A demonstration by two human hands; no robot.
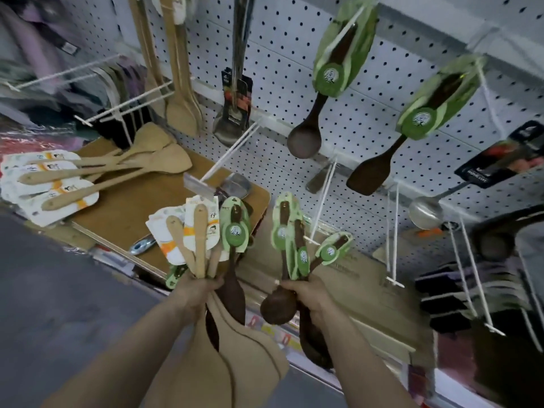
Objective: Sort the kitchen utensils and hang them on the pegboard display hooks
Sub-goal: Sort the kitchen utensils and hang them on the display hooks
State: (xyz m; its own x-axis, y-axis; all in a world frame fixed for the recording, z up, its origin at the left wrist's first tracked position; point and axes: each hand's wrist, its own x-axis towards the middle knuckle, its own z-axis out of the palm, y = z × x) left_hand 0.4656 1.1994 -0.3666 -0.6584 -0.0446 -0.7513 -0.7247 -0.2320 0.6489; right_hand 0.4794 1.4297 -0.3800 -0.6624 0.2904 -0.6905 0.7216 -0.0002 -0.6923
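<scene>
An open stretch of pegboard [273, 92] lies between the steel utensil [224, 131] and the dark wooden spoon [304, 141]. A long white hook [232, 151] juts out across it, another [325, 198] just beside the dark spatula [368, 175].

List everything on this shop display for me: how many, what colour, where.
pegboard: one, white, back wall
hooks: several, white, jutting from pegboard
dark spoon: one, brown, green card, hanging centre
dark spatula: one, brown, green card, hanging right of it
pale spatulas: about four, light wood, on brown board, left
ladle: one, silver, far right
left hand: grips mixed bundle, pale and dark
right hand: grips dark utensils, green cards
</scene>
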